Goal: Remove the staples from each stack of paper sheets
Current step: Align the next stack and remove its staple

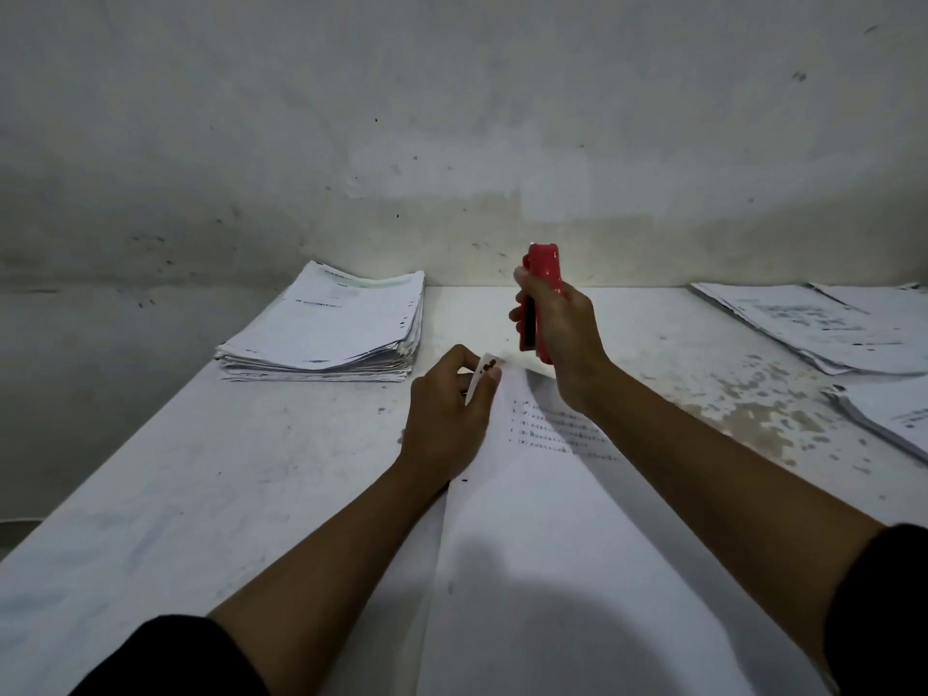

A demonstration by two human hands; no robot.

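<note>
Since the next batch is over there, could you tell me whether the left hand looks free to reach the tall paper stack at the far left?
Probably not yet: the left hand is pinching the sheet corner, though bare table lies toward the stack.

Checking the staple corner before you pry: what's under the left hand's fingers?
The left hand pinches the folded-up top corner of the printed sheets, which lie on the white table. Dark marks show on the corner; any staple there is covered or too small to tell.

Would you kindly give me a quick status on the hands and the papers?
Left hand pinching folded corner of front sheets. Right hand gripping red stapler, raised above that corner. Nothing in the way.
</note>
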